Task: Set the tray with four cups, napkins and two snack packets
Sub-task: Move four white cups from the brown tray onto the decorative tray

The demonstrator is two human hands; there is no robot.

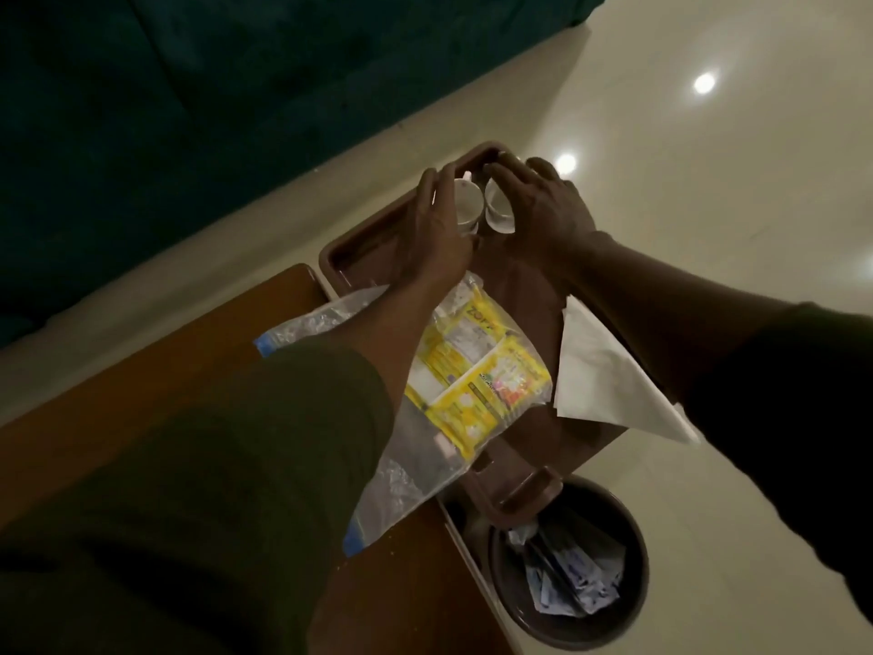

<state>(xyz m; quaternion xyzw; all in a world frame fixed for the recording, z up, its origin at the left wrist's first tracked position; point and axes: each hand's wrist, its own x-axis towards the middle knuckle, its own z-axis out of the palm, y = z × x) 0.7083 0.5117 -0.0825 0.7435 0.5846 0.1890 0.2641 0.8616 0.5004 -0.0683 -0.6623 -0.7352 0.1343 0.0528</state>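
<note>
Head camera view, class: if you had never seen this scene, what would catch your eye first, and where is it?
The bright yellow snack packets stand out most, lying in clear plastic at the middle of the brown tray. At the tray's far end the left hand and right hand cup two white cups that stand side by side. A white napkin lies over the tray's right edge, and a dark waste bin sits on the floor below.

Both hands (pixel 439 229) cover most of the cups (pixel 467 205), so I only count two, maybe more behind. Left forearm hides part of the clear packet (pixel 401 479).
</note>
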